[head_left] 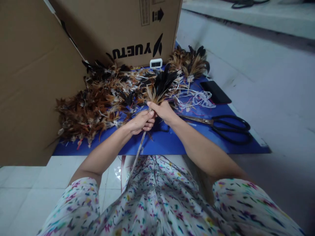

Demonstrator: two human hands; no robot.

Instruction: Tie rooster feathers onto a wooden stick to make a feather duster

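Observation:
A thin stick [139, 147] runs from my lap up to a fan of black and tan feathers [161, 86] at its top. My left hand [142, 123] is closed round the stick just below the feathers. Touching it, my right hand [162, 111] pinches the base of the feather bunch with its thumb on top. Brown and black feather bunches [86, 108] are heaped on the left of the blue table [167, 146]. More feather bunches [188, 64] lie at the back right, near a tangle of white strips [200, 98].
Black-handled scissors [221, 124] lie right of my hands, with a dark phone [216, 92] behind them. A small white digital device [156, 63] stands before a large cardboard box [118, 29]. Another cardboard panel [29, 82] rises at the left. A pale wall [265, 82] borders the right.

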